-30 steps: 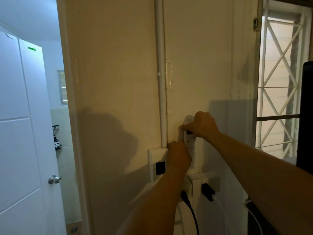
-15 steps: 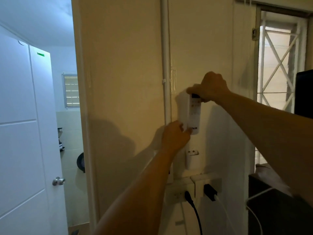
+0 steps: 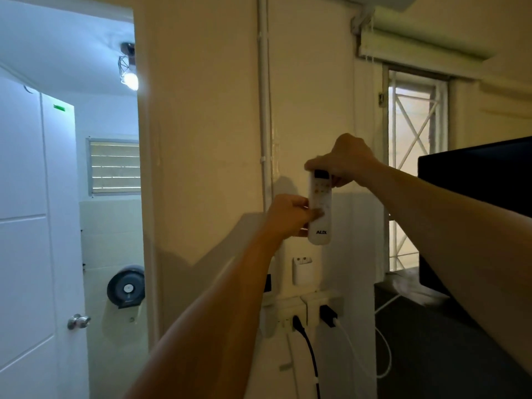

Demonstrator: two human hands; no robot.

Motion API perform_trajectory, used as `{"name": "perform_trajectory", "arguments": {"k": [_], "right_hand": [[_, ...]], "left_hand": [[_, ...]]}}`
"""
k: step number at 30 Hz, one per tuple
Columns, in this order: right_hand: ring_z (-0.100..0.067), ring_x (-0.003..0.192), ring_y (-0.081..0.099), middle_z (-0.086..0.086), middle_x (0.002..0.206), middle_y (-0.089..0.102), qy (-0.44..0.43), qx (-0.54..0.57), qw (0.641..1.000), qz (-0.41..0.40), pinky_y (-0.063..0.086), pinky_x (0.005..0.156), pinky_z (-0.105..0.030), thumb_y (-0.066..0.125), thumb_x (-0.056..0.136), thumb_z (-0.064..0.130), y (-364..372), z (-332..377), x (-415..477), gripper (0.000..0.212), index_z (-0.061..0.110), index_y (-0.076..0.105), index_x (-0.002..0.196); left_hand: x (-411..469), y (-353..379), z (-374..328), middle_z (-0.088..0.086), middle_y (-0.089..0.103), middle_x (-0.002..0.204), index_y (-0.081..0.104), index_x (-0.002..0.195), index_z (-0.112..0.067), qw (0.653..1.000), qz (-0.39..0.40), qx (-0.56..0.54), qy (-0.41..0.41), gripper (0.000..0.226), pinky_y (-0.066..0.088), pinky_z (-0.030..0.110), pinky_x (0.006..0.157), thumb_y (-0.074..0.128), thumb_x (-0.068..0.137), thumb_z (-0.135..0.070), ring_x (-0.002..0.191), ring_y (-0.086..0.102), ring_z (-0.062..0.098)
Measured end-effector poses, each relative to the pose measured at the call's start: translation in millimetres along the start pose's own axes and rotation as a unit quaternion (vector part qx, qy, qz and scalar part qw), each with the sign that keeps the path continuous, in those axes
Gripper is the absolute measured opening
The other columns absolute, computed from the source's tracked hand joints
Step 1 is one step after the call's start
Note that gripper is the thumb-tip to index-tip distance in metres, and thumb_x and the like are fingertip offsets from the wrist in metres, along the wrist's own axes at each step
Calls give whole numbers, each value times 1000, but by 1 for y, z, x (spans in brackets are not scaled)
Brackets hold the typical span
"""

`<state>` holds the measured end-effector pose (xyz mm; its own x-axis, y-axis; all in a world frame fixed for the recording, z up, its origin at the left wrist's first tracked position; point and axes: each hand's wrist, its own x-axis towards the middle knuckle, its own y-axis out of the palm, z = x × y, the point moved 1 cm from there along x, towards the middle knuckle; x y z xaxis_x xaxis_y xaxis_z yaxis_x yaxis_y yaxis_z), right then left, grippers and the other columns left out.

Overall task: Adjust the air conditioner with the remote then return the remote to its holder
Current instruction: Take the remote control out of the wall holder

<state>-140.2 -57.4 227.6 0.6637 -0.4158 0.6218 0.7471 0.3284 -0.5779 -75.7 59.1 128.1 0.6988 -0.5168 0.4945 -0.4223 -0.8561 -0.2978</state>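
Note:
A white AUX remote [image 3: 320, 208] hangs upright in front of the cream wall. My right hand [image 3: 344, 159] pinches its top end by the dark display. My left hand [image 3: 289, 216] grips its lower left side, thumb on the buttons. Below the remote, the small white wall holder [image 3: 302, 270] stands with nothing in it. The air conditioner itself is out of view.
Wall sockets [image 3: 309, 309] with a black plug and a white charger sit under the holder. A white conduit [image 3: 264, 110] runs up the wall. A dark screen [image 3: 475, 180] stands at right beside a barred window [image 3: 414, 168]. An open bathroom doorway [image 3: 112, 197] is at left.
The remote came up out of the wall holder, held by both hands. The view has tilted upward and my left hand now grips the remote's lower side.

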Motion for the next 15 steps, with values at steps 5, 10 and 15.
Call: {"name": "perform_trajectory", "arguments": {"k": [5, 10, 15], "right_hand": [[-25, 60, 73, -13, 71, 71, 4, 29, 1000, -4, 63, 60, -35, 80, 68, 49, -34, 4, -25, 49, 5, 60, 73], [-25, 75, 72, -16, 95, 73, 55, 229, 964, 123, 58, 57, -31, 65, 90, 36, -63, -6, -72, 29, 7, 62, 90], [-24, 84, 74, -12, 100, 73, 17, 240, 926, 292, 61, 62, -30, 70, 87, 18, -82, -26, -134, 15, 12, 66, 100]], "left_hand": [[-43, 7, -29, 17, 72, 107, 66, 106, 0, 999, 30, 4, -45, 30, 62, 36, 73, 73, 79, -11, 90, 73, 25], [-92, 14, -68, 17, 65, 118, 58, 117, 1, 995, -22, -66, -69, 35, 58, 46, 85, 66, 83, -5, 104, 67, 30], [-148, 29, -103, 20, 64, 120, 55, 119, 0, 990, -62, -82, -100, 36, 60, 41, 80, 64, 85, -3, 105, 66, 32]]}}
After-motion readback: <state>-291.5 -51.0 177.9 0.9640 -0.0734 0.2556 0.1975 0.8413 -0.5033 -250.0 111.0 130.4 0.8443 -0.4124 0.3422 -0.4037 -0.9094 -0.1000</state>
